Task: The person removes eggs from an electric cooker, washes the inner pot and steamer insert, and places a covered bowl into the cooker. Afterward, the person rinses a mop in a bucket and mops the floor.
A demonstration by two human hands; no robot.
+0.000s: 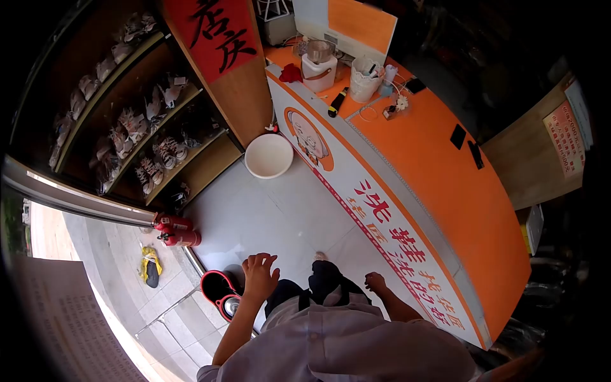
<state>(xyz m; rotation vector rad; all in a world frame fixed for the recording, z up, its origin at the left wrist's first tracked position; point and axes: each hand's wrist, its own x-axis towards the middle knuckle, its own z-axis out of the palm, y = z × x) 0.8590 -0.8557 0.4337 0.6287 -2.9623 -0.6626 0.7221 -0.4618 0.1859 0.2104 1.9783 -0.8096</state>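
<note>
My left hand (259, 276) hangs in the air over the grey floor (261, 219), its fingers bent loosely and apart, holding nothing. Nearest to it, below and to the left, stands a black bucket with a red rim (219, 288). My right hand (375, 282) hangs beside my body, near the white lettered front of the orange counter (439, 216). Its fingers are slightly curled, and nothing shows in them. Farther ahead, a white basin (269, 156) sits on the floor at the counter's far end.
Shelves (137, 105) with bagged shoes line the left. Red fire extinguishers (180, 238) stand by the doorway. A yellow bag (151, 264) lies outside. On the counter are a white pot (366, 81), a box cutter (337, 102), a phone (457, 136) and a monitor (347, 27).
</note>
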